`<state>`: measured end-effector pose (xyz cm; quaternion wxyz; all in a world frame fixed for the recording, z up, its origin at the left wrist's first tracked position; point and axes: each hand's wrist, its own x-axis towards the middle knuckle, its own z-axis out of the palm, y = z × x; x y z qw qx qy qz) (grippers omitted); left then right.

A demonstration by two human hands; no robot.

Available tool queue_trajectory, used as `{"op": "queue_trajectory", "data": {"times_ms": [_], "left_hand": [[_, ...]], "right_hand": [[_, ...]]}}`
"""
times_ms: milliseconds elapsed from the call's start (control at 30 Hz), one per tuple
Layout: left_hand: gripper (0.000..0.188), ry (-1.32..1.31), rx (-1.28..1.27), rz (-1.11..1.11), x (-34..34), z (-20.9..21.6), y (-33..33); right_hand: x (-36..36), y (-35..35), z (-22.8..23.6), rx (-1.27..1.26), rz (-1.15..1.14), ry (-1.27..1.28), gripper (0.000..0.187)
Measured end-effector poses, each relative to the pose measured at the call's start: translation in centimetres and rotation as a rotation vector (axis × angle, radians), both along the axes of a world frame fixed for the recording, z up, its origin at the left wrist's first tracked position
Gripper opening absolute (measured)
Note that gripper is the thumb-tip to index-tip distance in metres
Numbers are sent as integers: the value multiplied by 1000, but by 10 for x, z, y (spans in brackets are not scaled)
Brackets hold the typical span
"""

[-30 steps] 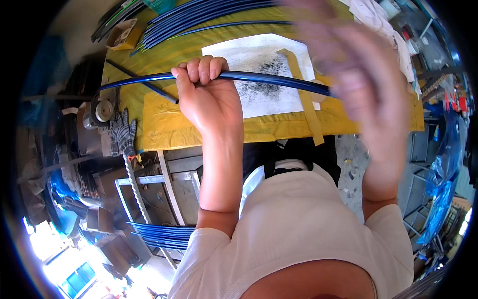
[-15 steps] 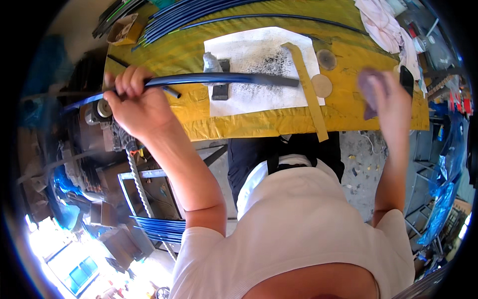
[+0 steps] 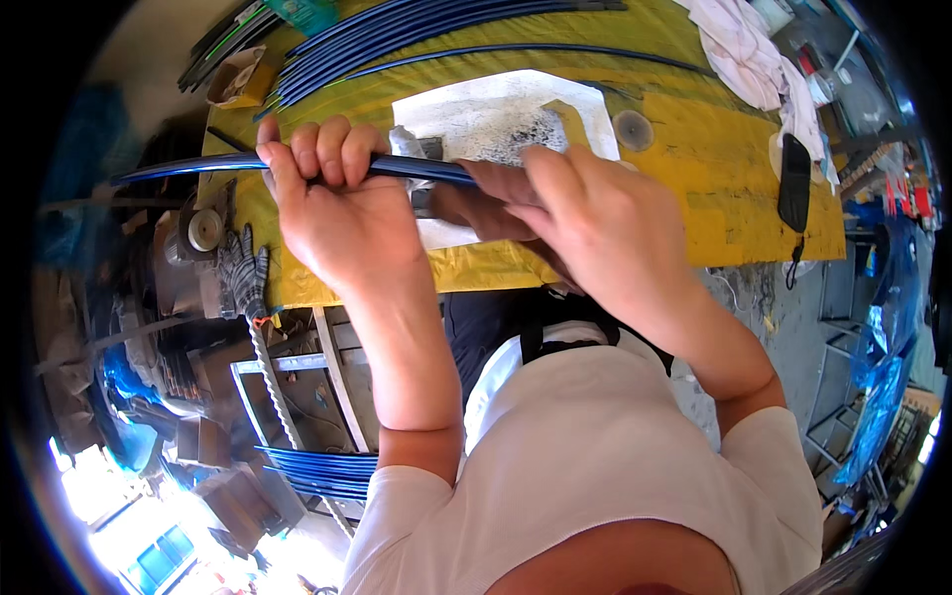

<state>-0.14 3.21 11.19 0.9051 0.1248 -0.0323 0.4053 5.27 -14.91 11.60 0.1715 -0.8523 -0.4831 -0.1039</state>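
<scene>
1. As the blue rod (image 3: 424, 170) runs crosswise over the near part of the tabletop (image 3: 734, 203), with its left end reaching past the yellow cover's edge, we judge the step in hand to be rubbing its right-hand stretch with a brown cloth (image 3: 488, 213).
2. Our left grip (image 3: 344, 198) is closed round the rod, fingers curled over the top and thumb alongside, bracing it.
3. Our right grip (image 3: 605, 213) pinches the cloth against the rod; the hand and some blur hide the far end, so we cannot quite tell whether the cloth wraps it or only presses one side.
4. To our mind, the next move calls for a firm left hold and an even, light pull of the cloth along the rod.
5. Beneath lies a white sheet (image 3: 451, 114) with black specks, a yellow strip (image 3: 568, 117) on it partly covered by our right hand.
6. Farther out, a round disc (image 3: 632, 130) sits right of the sheet, and a bundle of blue rods (image 3: 397, 35) lies along the far side.
</scene>
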Motion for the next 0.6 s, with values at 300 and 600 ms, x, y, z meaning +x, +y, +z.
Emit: {"op": "queue_trajectory", "data": {"times_ms": [300, 600], "left_hand": [[34, -83, -182, -68, -36, -9, 60], [40, -245, -262, -198, -22, -1, 42]], "right_hand": [[61, -108, -9, -102, -523, -110, 26], [39, -96, 3, 553, 13, 744, 43]]}}
